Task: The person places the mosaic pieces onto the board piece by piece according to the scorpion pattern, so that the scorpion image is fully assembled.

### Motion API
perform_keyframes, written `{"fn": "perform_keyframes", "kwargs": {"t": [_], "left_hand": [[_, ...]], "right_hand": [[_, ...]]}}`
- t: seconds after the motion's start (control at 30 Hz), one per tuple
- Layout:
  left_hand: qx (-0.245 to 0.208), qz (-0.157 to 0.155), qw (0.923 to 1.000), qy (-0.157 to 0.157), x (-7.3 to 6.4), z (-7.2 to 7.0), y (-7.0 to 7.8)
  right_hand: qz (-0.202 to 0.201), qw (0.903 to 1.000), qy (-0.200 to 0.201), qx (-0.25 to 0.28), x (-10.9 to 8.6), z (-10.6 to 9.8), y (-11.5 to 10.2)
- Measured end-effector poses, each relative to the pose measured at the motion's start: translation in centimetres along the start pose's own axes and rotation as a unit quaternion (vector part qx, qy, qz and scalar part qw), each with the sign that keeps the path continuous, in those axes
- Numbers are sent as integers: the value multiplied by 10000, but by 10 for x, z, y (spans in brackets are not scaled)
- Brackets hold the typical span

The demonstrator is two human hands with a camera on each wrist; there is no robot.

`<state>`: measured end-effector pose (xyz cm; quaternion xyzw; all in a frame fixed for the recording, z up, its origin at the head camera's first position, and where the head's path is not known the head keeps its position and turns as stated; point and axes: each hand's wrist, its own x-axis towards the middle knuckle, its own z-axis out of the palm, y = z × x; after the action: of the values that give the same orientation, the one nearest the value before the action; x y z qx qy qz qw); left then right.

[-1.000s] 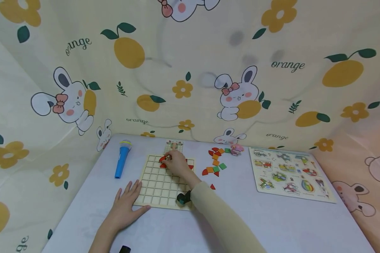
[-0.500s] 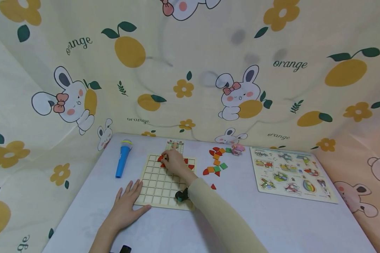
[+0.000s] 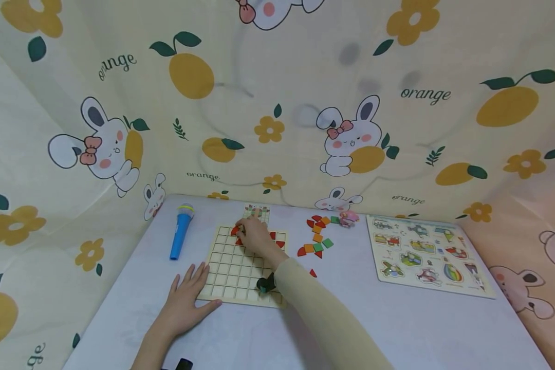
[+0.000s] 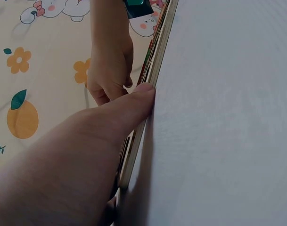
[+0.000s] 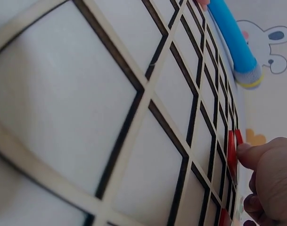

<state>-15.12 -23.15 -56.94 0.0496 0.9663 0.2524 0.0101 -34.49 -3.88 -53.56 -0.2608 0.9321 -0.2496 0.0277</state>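
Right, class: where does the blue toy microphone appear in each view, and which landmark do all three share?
Head: the blue toy microphone lies left of centre, beyond the left hand.
Left wrist: not in view.
Right wrist: upper right, yellow-ringed end lowest.
Shared landmark: the wooden grid board, seen nearly edge-on in the left wrist view.

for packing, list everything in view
Grid board: one, pale, table's middle
Red pieces: several, red, on and beside board
Orange squares: four, orange, right of board
Green squares: three, green, among them
Picture card: one, multicoloured, behind board
Microphone: one, blue, left of board
Picture puzzle: one, multicoloured, table's right
Figurine: one, pink, near puzzle
Table: one, white, underneath
Backdrop: one, cream, around table
Devices: two, black, at wrists
Sleeve: one, beige, right arm
Left hand: one, touching board
Right hand: one, at red piece
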Motion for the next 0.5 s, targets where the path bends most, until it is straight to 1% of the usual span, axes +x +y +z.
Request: {"fn": "perform_keyframes", "kwargs": {"t": [0.2,0.33,0.5], "left_hand": [[16,23,10000,14,0,0,0],[32,30,10000,17,0,0,0],[74,6,10000,-17,0,0,0]], "right_hand": [[147,9998,100,-92,1,5,-2],[388,9989,195,-185,2,8,-5],[711,9967,263,-283,2,8,-10]]}}
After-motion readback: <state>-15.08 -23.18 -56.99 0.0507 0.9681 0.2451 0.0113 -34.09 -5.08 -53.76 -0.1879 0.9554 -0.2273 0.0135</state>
